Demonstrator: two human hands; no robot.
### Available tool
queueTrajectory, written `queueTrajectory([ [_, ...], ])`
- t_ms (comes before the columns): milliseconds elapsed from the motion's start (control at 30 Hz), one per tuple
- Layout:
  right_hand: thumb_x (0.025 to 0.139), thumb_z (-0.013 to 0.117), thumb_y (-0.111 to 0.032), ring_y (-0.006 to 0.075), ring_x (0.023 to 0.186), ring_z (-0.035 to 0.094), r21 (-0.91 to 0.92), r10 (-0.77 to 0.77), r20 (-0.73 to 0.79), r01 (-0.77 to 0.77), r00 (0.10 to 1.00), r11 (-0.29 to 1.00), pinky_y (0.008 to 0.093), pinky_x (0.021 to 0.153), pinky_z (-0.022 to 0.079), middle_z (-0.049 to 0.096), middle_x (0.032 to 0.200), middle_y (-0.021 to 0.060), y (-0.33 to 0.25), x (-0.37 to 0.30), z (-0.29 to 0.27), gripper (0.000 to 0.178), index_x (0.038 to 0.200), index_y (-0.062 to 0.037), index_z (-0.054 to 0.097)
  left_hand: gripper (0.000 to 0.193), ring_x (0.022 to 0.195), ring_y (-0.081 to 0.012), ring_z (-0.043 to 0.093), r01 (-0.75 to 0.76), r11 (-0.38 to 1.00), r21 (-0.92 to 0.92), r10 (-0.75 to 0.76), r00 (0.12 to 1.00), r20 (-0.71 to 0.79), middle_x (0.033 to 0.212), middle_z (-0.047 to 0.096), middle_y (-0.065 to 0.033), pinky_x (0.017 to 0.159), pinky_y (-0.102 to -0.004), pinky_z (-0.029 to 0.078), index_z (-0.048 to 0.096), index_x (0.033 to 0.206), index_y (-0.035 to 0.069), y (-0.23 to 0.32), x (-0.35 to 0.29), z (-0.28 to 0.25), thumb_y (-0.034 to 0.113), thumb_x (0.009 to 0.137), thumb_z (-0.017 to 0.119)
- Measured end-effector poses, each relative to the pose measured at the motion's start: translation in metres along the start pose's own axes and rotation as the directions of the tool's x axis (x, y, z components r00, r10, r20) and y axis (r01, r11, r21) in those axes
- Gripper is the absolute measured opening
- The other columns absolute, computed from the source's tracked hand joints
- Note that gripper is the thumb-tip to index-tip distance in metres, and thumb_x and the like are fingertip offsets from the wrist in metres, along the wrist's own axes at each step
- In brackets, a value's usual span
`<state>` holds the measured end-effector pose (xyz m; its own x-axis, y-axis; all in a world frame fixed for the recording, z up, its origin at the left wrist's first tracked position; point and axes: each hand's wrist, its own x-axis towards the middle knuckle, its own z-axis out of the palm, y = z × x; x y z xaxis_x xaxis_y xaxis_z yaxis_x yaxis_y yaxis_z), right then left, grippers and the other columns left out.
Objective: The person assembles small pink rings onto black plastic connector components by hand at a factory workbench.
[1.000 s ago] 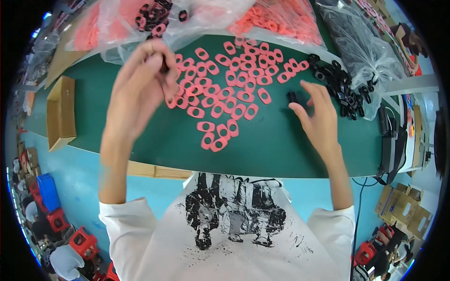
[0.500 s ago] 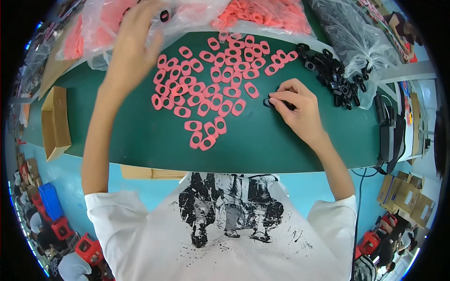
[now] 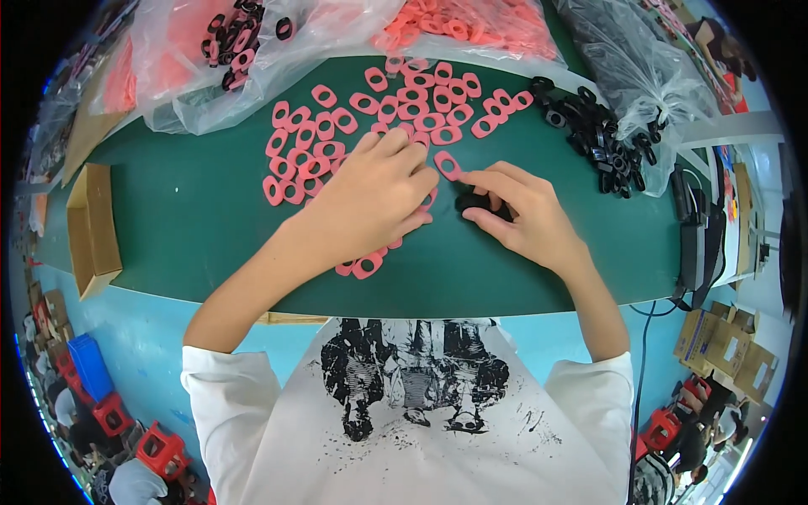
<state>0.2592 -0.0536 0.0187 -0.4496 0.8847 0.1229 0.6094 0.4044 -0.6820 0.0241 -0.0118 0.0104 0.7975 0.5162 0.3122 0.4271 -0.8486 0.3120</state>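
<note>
Many flat pink pieces point(image 3: 325, 127), each with an oval hole, lie scattered over the green table. Among them is my left hand point(image 3: 366, 189), its fingers curled and closed around a pink piece point(image 3: 430, 199) that shows between thumb and fingertips. Just to its right, my right hand point(image 3: 526, 215) holds black ring pieces point(image 3: 480, 203) between thumb and curled fingers; how many is hidden. The tip of that hand's index finger touches the lower end of another pink piece point(image 3: 447, 165). My left hand covers part of the pink spread.
Black ring pieces point(image 3: 602, 139) are heaped at the right beside a clear bag point(image 3: 644, 71). At the back left, joined black-and-pink pieces point(image 3: 231, 42) rest on plastic; a bag of pink pieces point(image 3: 471, 29) lies behind. An open cardboard box point(image 3: 94, 227) stands at the left edge.
My left hand has come from the bag at the back left down to the pink pieces in the middle. My right hand has shifted slightly left and lower, its index finger now reaching a pink piece.
</note>
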Motion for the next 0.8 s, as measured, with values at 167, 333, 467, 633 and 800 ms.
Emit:
queueTrajectory([
  [167, 0.076, 0.074, 0.001, 0.0228, 0.072, 0.063, -0.153, -0.15, -0.086, 0.136, 0.985, 0.979, 0.0332, 0.062, 0.052, 0.065, 0.089, 0.0091, 0.006, -0.01, 0.006, 0.032, 0.107, -0.004, 0.068, 0.012, 0.092, -0.0262, 0.053, 0.024, 0.996, 0.088, -0.018, 0.997, -0.076, 0.083, 0.058, -0.0098, 0.083, -0.0392, 0.045, 0.061, 0.083, 0.002, 0.016, 0.0, 0.007, 0.005, 0.073, 0.067],
  [333, 0.076, 0.072, 0.003, 0.0228, 0.073, 0.063, -0.189, -0.252, -0.108, 0.229, 0.962, 0.955, 0.0316, 0.063, 0.052, 0.066, 0.095, 0.0092, 0.02, -0.008, 0.003, 0.024, 0.099, -0.0022, 0.071, 0.012, 0.088, -0.027, 0.054, 0.113, 0.969, -0.22, -0.129, 0.99, -0.057, 0.083, 0.058, -0.0112, 0.078, -0.0378, 0.048, 0.061, 0.083, 0.0, 0.023, -0.001, 0.016, 0.001, 0.072, 0.065],
  [467, 0.075, 0.075, 0.001, 0.0206, 0.075, 0.062, -0.169, -0.087, -0.09, 0.071, 0.992, 0.983, 0.0301, 0.064, 0.052, 0.065, 0.099, 0.0092, 0.019, -0.008, -0.004, 0.027, 0.102, -0.0023, 0.071, 0.011, 0.087, -0.0266, 0.055, 0.115, 0.973, -0.2, -0.143, 0.981, -0.131, 0.083, 0.058, -0.0099, 0.072, -0.0369, 0.049, 0.063, 0.082, 0.002, 0.023, 0.001, 0.016, 0.0, 0.072, 0.064],
  [633, 0.075, 0.079, -0.005, 0.0187, 0.077, 0.063, -0.176, -0.05, -0.081, 0.035, 0.995, 0.984, 0.0287, 0.064, 0.052, 0.065, 0.101, 0.0089, 0.006, -0.013, -0.003, 0.032, 0.106, -0.0039, 0.069, 0.015, 0.076, -0.0248, 0.056, 0.203, 0.949, -0.243, -0.266, 0.926, -0.267, 0.082, 0.058, -0.0076, 0.063, -0.0358, 0.047, 0.068, 0.091, 0.003, 0.004, 0.0, 0.004, -0.005, 0.077, 0.068],
  [800, 0.074, 0.081, -0.002, 0.0209, 0.074, 0.065, -0.083, -0.009, -0.246, -0.012, 0.969, 0.996, 0.0294, 0.061, 0.054, 0.066, 0.096, 0.0105, -0.021, -0.012, 0.011, 0.032, 0.102, -0.0034, 0.067, 0.007, 0.075, -0.0274, 0.057, 0.191, 0.947, -0.258, -0.278, 0.89, -0.361, 0.076, 0.057, -0.0078, 0.064, -0.0389, 0.049, 0.066, 0.088, 0.003, -0.015, -0.001, -0.006, 0.002, 0.081, 0.065],
])
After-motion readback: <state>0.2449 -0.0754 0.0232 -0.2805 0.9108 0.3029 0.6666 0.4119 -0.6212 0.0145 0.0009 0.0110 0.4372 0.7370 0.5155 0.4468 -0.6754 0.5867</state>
